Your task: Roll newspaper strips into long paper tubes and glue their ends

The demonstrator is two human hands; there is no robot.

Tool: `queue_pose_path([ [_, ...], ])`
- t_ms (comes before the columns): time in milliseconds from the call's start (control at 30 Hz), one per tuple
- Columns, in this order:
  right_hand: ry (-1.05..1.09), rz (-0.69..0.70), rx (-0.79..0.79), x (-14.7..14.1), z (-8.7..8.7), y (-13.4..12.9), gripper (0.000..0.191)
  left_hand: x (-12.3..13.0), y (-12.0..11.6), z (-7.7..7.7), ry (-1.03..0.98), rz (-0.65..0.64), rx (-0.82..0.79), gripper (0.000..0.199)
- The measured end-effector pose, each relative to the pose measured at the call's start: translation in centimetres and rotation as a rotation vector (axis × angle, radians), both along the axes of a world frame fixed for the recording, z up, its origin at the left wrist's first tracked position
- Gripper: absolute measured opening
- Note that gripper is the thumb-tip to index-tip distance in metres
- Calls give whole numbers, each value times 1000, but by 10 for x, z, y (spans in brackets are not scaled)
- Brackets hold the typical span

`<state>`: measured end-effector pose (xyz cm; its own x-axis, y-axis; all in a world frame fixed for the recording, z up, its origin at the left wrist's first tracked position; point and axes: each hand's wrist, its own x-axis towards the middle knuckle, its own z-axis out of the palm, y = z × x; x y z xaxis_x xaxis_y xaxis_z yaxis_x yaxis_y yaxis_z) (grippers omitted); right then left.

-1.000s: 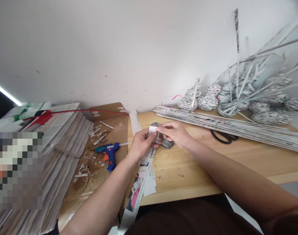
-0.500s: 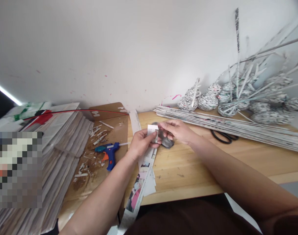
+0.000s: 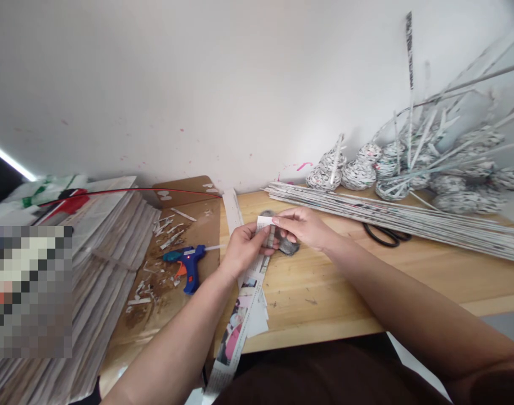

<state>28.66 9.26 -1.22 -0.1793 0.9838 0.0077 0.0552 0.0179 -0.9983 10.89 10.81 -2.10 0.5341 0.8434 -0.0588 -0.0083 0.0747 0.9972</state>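
Pale wooden tabletop [image 3: 324, 304], crossed at its near edge by a long newspaper strip [image 3: 235, 326]. Farther up, the strip's short end in the left hand [image 3: 245, 247], clamped between thumb and fingers; at the upper right corner, right hand [image 3: 301, 225] with thumb and forefinger pinched together on the paper. Just behind, a grey wad [image 3: 288, 246] (material too unclear to tell). Leftward, blue glue gun [image 3: 192, 270] on cardboard [image 3: 201, 230], beside a tall newspaper stack [image 3: 92, 281]. Farther right, black looped handles [image 3: 379, 237] next to rolled paper sticks [image 3: 366, 214]; then woven newspaper gourds [image 3: 358, 175] before a white wall [image 3: 218, 84].
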Motion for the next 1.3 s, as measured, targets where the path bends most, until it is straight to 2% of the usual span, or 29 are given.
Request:
queue_pose_path([
  [367, 163, -163, -33, -13, -9, 0, 33, 3, -1, -6, 21, 21, 61, 32],
  [700, 104, -241, 48, -22, -12, -3, 40, 4, -4, -5, 4, 19, 36, 30],
  [800, 127, -199, 7, -16, -9, -1, 40, 3, -2, -1, -16, 0, -18, 31],
  [1033, 53, 58, -8, 3, -1, 1, 34, -3, 2, 2, -65, -22, -121, 34],
  [1167, 52, 27, 19, -1, -6, 1, 28, -2, 2, 1, -57, -39, -135, 35],
  [1300, 69, -46, 25, -6, -7, 0, 28, 0, 1, 0, -44, 1, -106, 33],
])
